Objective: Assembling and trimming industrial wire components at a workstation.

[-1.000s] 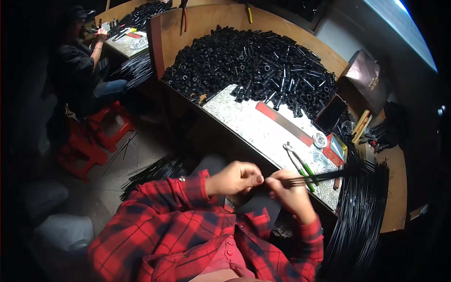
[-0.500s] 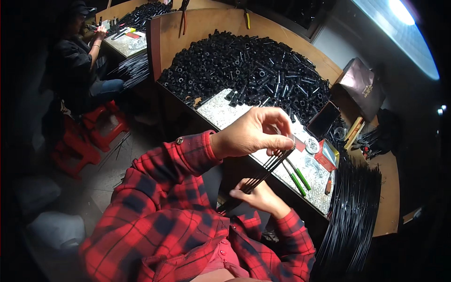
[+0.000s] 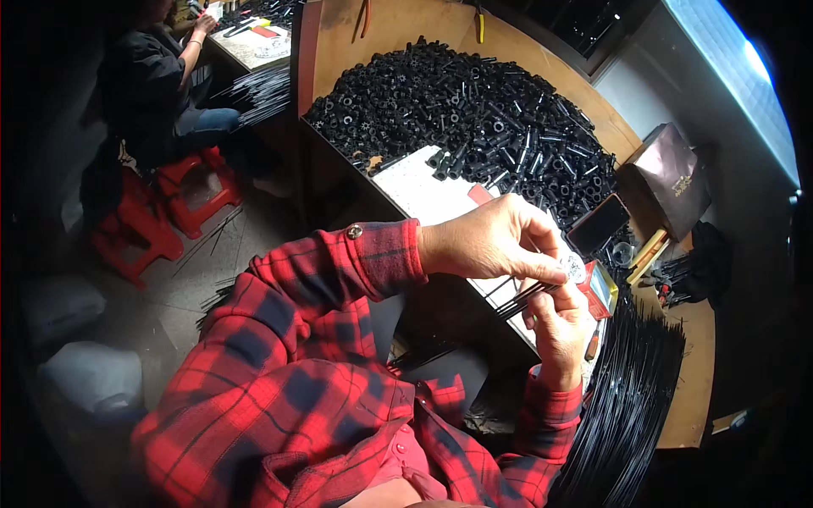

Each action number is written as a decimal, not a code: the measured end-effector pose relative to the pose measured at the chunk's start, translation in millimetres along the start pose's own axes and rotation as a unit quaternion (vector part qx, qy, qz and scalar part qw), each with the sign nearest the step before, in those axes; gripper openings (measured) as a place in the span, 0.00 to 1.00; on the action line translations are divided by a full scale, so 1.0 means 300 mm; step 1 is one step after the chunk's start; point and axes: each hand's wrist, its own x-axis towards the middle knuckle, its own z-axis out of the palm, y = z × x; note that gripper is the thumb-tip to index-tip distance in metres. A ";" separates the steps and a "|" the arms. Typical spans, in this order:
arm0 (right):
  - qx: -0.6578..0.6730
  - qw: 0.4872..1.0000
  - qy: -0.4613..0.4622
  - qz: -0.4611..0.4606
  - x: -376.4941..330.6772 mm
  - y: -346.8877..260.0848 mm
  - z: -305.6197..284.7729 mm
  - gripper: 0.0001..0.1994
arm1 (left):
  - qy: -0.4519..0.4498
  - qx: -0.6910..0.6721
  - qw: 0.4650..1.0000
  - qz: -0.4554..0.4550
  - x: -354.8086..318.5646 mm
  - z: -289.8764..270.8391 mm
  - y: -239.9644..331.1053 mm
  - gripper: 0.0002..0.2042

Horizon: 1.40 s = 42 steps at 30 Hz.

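Note:
My left hand is closed, its thumb and fingers pinching a few thin black rods near one end, over the front edge of the pale work surface. Close below it, my right hand is closed too, thumb and fingertips at the same rod ends, almost touching the left thumb. The rods slant down to the left from the fingers. Just beyond the fingertips is a round clear dish of small bits, partly covered by my left hand. A red box stands beside it.
A heap of black tubular parts fills the bench's back. A phone, a dark paper bag and long black rods lie to the right. Red stools and a seated co-worker are at left.
My right hand has moved up from lower on the rods to their ends beside my left hand. My left hand has shifted slightly right. The green-handled tool is now hidden.

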 end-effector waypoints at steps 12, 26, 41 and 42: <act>0.041 0.988 0.119 -0.087 0.054 0.086 0.073 0.10 | 0.035 -0.007 0.999 -0.031 -0.015 -0.041 0.011 0.06; 0.041 0.978 0.167 -0.115 0.024 0.073 0.027 0.11 | 0.251 0.799 0.528 -0.141 -0.314 -0.800 -0.386 0.08; 0.068 0.980 0.158 -0.098 0.022 0.073 0.029 0.11 | 0.175 0.738 0.635 -0.149 -0.274 -0.824 -0.383 0.11; 0.062 0.981 0.151 -0.101 0.021 0.076 0.027 0.11 | 0.226 0.683 0.686 -0.108 -0.259 -0.797 -0.380 0.11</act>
